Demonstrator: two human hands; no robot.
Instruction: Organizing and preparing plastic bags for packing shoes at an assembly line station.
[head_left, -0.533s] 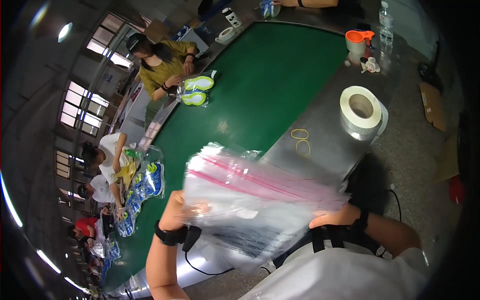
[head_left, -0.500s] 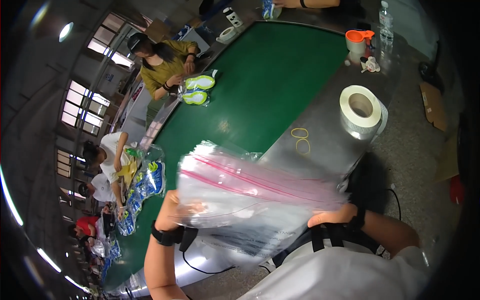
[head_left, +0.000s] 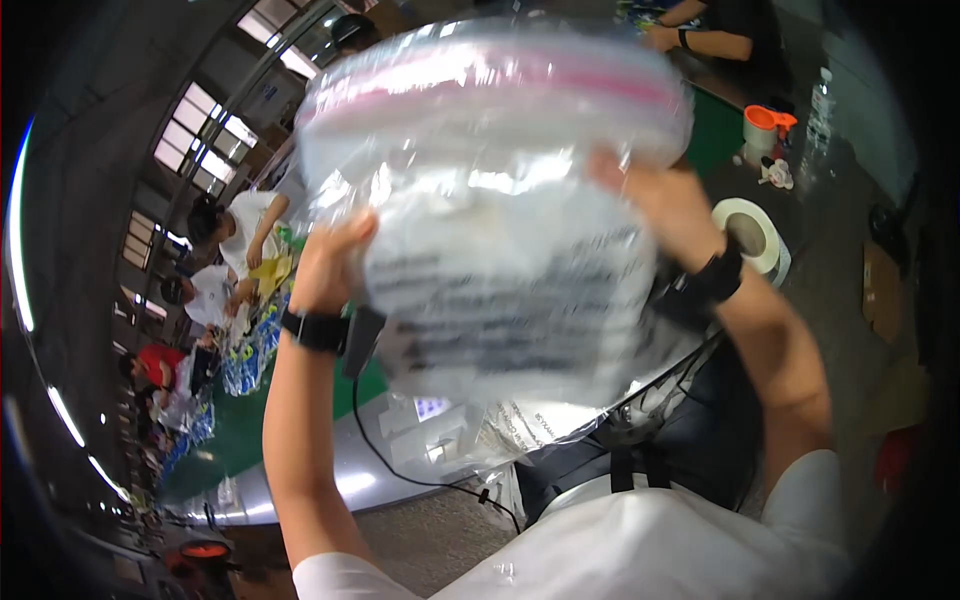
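Observation:
A thick stack of transparent plastic bags (head_left: 500, 260) with a pink strip along its top and dark print lower down is held up before me, smeared by motion. My left hand (head_left: 328, 265) is closed on its left edge, thumb on the near face. My right hand (head_left: 665, 205) grips the upper right side; it is blurred, and its other fingers are behind the plastic. Both wrists wear black bands. Below the stack, more printed plastic (head_left: 530, 425) lies by my lap.
Behind the stack runs a green conveyor belt (head_left: 715, 130), mostly hidden. On the metal ledge at right are a white roll (head_left: 742, 232), an orange-and-white cup (head_left: 765, 128) and a plastic bottle (head_left: 820, 110). Co-workers handle bagged blue shoes (head_left: 240, 370) at left. A black cable (head_left: 400, 478) hangs below.
Both hands have lifted the bag stack higher and farther forward, turning its printed face toward me. It now covers much of the belt and most of the nearest co-worker. The view has shifted.

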